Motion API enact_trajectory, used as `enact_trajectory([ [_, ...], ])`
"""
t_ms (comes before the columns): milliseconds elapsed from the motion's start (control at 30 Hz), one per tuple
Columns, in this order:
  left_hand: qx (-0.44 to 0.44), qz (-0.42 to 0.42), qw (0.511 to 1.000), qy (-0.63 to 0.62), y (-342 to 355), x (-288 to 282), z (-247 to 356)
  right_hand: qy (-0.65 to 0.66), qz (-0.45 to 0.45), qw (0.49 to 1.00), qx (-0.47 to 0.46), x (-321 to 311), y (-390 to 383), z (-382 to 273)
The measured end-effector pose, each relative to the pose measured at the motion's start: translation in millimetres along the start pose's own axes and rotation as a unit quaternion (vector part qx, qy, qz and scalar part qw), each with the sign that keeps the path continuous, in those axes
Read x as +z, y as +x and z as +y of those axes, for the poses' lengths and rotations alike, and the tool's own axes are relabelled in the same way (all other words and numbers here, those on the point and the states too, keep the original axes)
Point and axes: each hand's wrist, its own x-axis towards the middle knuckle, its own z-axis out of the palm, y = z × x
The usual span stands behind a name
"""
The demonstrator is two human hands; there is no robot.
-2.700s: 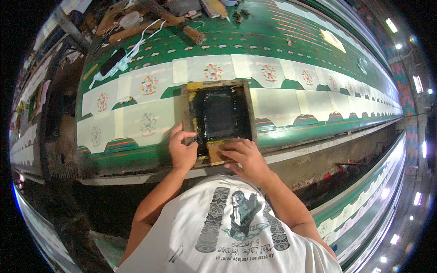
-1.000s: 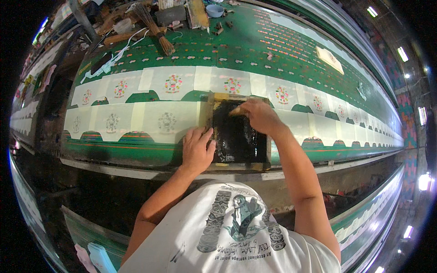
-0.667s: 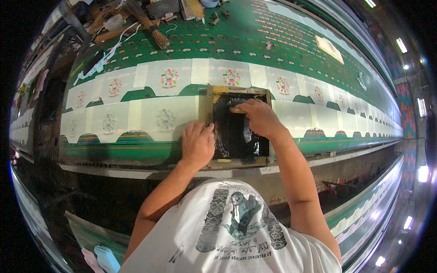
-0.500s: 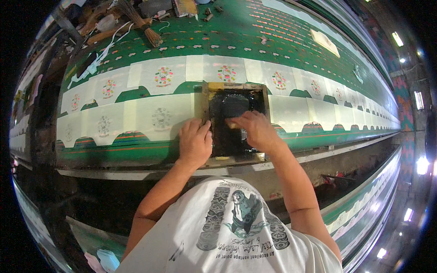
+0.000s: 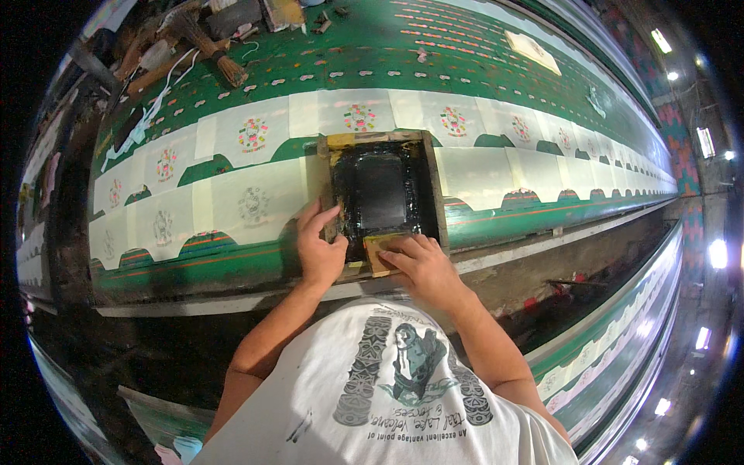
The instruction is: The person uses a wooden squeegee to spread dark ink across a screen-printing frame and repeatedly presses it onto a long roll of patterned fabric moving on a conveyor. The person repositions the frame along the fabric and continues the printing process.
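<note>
A wooden-framed printing screen (image 5: 435, 178) lies over the pale fabric row, its mesh coated with glossy black ink. My left hand (image 5: 320, 249) grips the frame's left rail near its lower corner, thumb and index finger apart over the edge. At the near end of the screen, my right hand (image 5: 425, 270) is closed around a flat, yellowish squeegee (image 5: 377, 260). The squeegee is tilted, and my fingers partly cover it. To the left, a pale fabric piece (image 5: 253, 204) bears a grey outline print.
Beyond the screen runs a row of fabric pieces with coloured round prints (image 5: 359, 118). A brush of bristles (image 5: 229, 71) and clutter lie at the far left of the green table (image 5: 325, 81). A pale folded stack (image 5: 533, 51) sits far right. A rail (image 5: 511, 258) edges the table's near side.
My right hand has drawn the squeegee from mid-screen to its near end, uncovering the smooth black middle. My left hand stays at the frame with its fingers more spread. The view has shifted slightly.
</note>
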Motion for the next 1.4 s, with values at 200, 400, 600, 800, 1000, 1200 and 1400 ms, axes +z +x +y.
enact_trajectory([
  [200, -0.020, 0.031, 0.999, -0.022, -3.6, 6.1, 12.8, 0.061, 0.193, 0.973, 0.109, -7.7, -41.0, 37.9],
  [400, 0.034, 0.037, 0.999, -0.019, -9.6, 61.2, 53.2, 0.236, 0.237, 0.925, 0.180, -13.9, -96.9, 104.6],
  [600, 0.055, 0.049, 0.996, -0.046, -18.7, 168.7, 82.2, 0.211, 0.271, 0.923, 0.175, -46.5, -147.7, 182.6],
  [800, 0.017, 0.045, 0.996, -0.077, -29.7, 236.2, 101.1, 0.225, 0.256, 0.925, 0.166, -77.3, -183.2, 238.0],
  [1000, -0.001, 0.040, 0.993, -0.108, -35.7, 259.0, 101.6, 0.095, 0.245, 0.962, 0.080, -98.6, -186.4, 255.2],
  [1200, -0.024, 0.031, 0.996, -0.085, -34.7, 257.1, 102.4, 0.049, 0.130, 0.988, -0.071, -115.9, -151.7, 235.7],
  [1400, -0.049, 0.030, 0.996, -0.064, -33.1, 258.5, 98.1, -0.083, -0.013, 0.987, -0.137, -126.7, -113.5, 228.8],
])
